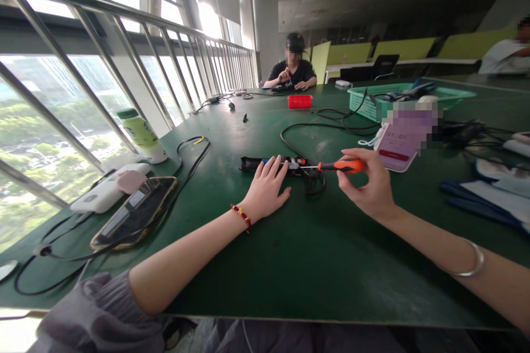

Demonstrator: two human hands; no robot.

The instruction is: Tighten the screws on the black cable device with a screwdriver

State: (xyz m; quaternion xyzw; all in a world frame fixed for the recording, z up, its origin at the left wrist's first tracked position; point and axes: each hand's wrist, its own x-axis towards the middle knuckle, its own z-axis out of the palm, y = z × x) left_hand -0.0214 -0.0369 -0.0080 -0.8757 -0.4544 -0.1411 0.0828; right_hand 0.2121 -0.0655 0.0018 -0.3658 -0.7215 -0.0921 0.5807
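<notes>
My left hand [270, 185] lies over a long black device [249, 164], its fingers stretched out across the casing. At its right end the device is opened, with small orange and blue parts or wires showing; a black cable runs from around there. In my right hand [370, 187], thumb and fingers are closed around the orange-and-black handle of a screwdriver [345, 166]. The screwdriver lies nearly level, its metal shaft pointing left into the opened end. Whether the tip sits in a screw is too small to tell.
On the left are a phone [136, 212], a white power bank [110, 190], cables and a green bottle [143, 135]. Ahead stand a red box [300, 101] and a green basket [364, 105]. Right are a pink phone [397, 149] and gloves [488, 198]. A person [293, 69] sits opposite.
</notes>
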